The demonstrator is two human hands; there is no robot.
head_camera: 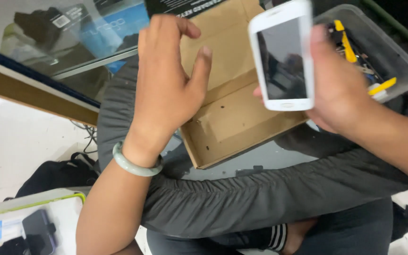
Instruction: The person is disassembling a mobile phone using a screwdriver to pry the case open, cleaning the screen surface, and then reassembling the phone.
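Right hand [341, 89] grips 1 white smartphone [284, 56], screen dark and facing up, above the far right corner of an open, empty cardboard box [227, 118] resting on the lap. Left hand [166, 80], open and holding nothing, hovers over the box's left edge. Phone is lifted clear; box holds nothing.
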